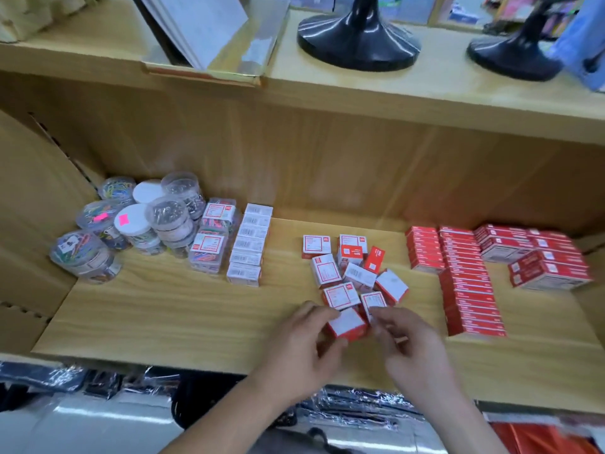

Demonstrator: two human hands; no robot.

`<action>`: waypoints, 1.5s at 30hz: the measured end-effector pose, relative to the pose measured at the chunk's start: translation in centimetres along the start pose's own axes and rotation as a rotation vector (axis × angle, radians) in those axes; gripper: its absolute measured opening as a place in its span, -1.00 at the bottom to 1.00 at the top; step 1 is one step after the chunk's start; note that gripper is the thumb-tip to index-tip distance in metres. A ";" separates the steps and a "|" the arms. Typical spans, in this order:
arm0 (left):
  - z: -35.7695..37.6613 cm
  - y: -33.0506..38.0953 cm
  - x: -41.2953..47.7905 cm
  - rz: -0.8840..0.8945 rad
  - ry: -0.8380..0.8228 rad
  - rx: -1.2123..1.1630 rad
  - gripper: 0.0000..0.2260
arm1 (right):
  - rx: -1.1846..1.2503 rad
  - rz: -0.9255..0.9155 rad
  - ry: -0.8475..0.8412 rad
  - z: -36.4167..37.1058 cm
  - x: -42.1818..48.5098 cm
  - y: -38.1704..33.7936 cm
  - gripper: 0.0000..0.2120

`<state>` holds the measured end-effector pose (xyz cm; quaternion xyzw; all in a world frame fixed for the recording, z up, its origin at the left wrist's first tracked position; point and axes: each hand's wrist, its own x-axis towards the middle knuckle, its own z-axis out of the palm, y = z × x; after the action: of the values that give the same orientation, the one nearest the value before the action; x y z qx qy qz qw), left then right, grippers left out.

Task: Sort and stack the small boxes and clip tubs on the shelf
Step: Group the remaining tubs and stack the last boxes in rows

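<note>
Closely together, left hand (304, 342) and right hand (412, 352) pinch one red-white box (348, 326) above the wooden shelf (183, 316); its label is blurred, unreadable.

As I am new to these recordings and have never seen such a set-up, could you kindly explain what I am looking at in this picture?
There is no machine here. A person wears a wide-angle camera on the head, looking forward and down, so this single picture shows their own two bare hands. The left hand and right hand hold one small red and white box between them, at the front of a wooden shelf. Just behind it lies a loose cluster of similar boxes. To the left stand clear clip tubs and a row of white boxes. To the right are stacks of red boxes. Two black stand bases sit on the shelf above.
</note>
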<state>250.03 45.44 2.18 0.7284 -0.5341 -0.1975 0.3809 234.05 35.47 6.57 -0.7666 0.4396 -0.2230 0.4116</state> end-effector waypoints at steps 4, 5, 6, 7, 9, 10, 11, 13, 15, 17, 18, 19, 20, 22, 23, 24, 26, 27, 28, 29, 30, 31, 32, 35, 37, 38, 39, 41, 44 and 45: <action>-1.8 1.4 -1.1 -0.257 0.029 -0.403 -0.90 | 0.109 -0.105 -0.163 0.7 -0.2 0.0 -0.50; -2.3 1.7 -1.3 -0.325 0.029 -0.487 -0.84 | 0.192 -0.073 -0.210 1.0 -0.2 -0.4 -0.51; -2.8 2.0 -1.5 -0.377 0.036 -0.542 -0.80 | 0.263 -0.037 -0.245 1.3 -0.1 -0.7 -0.51; -3.2 2.3 -1.7 -0.412 0.052 -0.587 -0.78 | 0.333 -0.008 -0.268 1.6 0.0 -1.1 -0.53; -3.9 2.4 -2.2 -0.449 0.114 -0.640 -0.77 | 0.427 0.044 -0.300 2.2 0.1 -1.5 -0.57; -4.2 2.2 -2.7 -0.459 0.151 -0.627 -0.77 | 0.466 0.067 -0.310 2.5 0.2 -1.8 -0.59; -4.6 1.9 -3.0 -0.457 0.191 -0.592 -0.77 | 0.495 0.085 -0.312 2.8 0.2 -2.2 -0.61; -5.4 1.1 -3.7 -0.433 0.241 -0.515 -0.81 | 0.529 0.102 -0.332 3.4 0.3 -2.9 -0.64; -6.2 0.4 -4.1 -0.404 0.239 -0.526 -0.84 | 0.552 0.117 -0.345 4.1 0.4 -3.6 -0.67; -6.7 -0.3 -4.4 -0.385 0.218 -0.573 -0.88 | 0.547 0.120 -0.354 5.0 0.4 -4.2 -0.68; -6.8 -0.9 -4.6 -0.380 0.220 -0.580 -0.84 | 0.549 0.118 -0.351 5.4 0.3 -4.5 -0.69; -7.1 -1.4 -4.8 -0.375 0.215 -0.584 -0.77 | 0.563 0.119 -0.338 5.9 0.3 -4.9 -0.70; -7.5 -2.0 -4.9 -0.376 0.197 -0.596 -0.71 | 0.583 0.118 -0.314 6.5 0.2 -5.5 -0.71; -8.4 -3.2 -5.2 -0.347 0.077 -0.603 -0.70 | 0.627 0.142 -0.218 8.0 0.2 -6.6 -0.73; -8.9 -3.8 -5.3 -0.328 0.016 -0.595 -0.73 | 0.646 0.166 -0.162 8.8 0.2 -7.1 -0.72; -9.4 -4.3 -5.2 -0.317 -0.005 -0.593 -0.78 | 0.646 0.187 -0.118 9.7 0.2 -7.5 -0.68; -10.4 -5.5 -5.2 -0.335 0.066 -0.626 -0.83 | 0.555 0.218 -0.091 11.5 0.1 -8.0 -0.60; -10.6 -5.8 -5.1 -0.347 0.102 -0.641 -0.83 | 0.484 0.200 -0.138 12.2 0.0 -8.3 -0.64; -10.8 -6.1 -5.0 -0.355 0.106 -0.643 -0.83 | 0.420 0.157 -0.206 12.9 -0.2 -8.4 -0.72; -11.1 -6.5 -5.0 -0.343 0.078 -0.632 -0.83 | 0.384 0.121 -0.252 13.7 -0.4 -8.6 -0.77; -11.4 -7.2 -4.9 -0.308 0.057 -0.571 -0.82 | 0.345 0.083 -0.253 14.4 -0.4 -8.4 -0.74; -11.5 -8.1 -4.9 -0.256 0.064 -0.451 -0.82 | 0.289 0.052 -0.231 15.0 -0.1 -8.2 -0.68; -11.7 -9.1 -4.8 -0.214 0.089 -0.305 -0.82 | 0.207 0.013 -0.187 15.4 0.3 -7.7 -0.64; -12.4 -10.8 -4.3 -0.198 0.159 -0.065 -0.79 | -0.114 -0.128 -0.051 16.3 1.9 -6.7 -0.63; -12.6 -11.3 -3.8 -0.158 0.141 0.038 -0.79 | -0.094 -0.091 0.016 17.1 2.5 -6.8 -0.63; -12.5 -11.5 -3.6 -0.131 0.123 0.089 -0.79 | -0.018 -0.026 0.052 17.6 2.5 -7.0 -0.63; -12.5 -11.6 -3.4 -0.107 0.111 0.127 -0.79 | 0.037 0.032 0.098 17.9 2.5 -7.0 -0.63; -12.6 -11.5 -2.8 -0.090 0.094 0.196 -0.76 | 0.052 0.054 0.147 18.6 2.3 -6.3 -0.66; -12.3 -11.1 -1.9 -0.090 0.057 0.333 -0.71 | -0.094 -0.039 0.113 19.0 2.3 -5.9 -0.71; -12.3 -11.0 -1.7 -0.092 0.055 0.372 -0.71 | -0.135 -0.069 0.100 19.0 2.4 -6.2 -0.73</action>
<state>264.86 52.82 1.32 0.8150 -0.5170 -0.0924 0.2449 251.66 43.41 1.02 -0.7951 0.4468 -0.2451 0.3288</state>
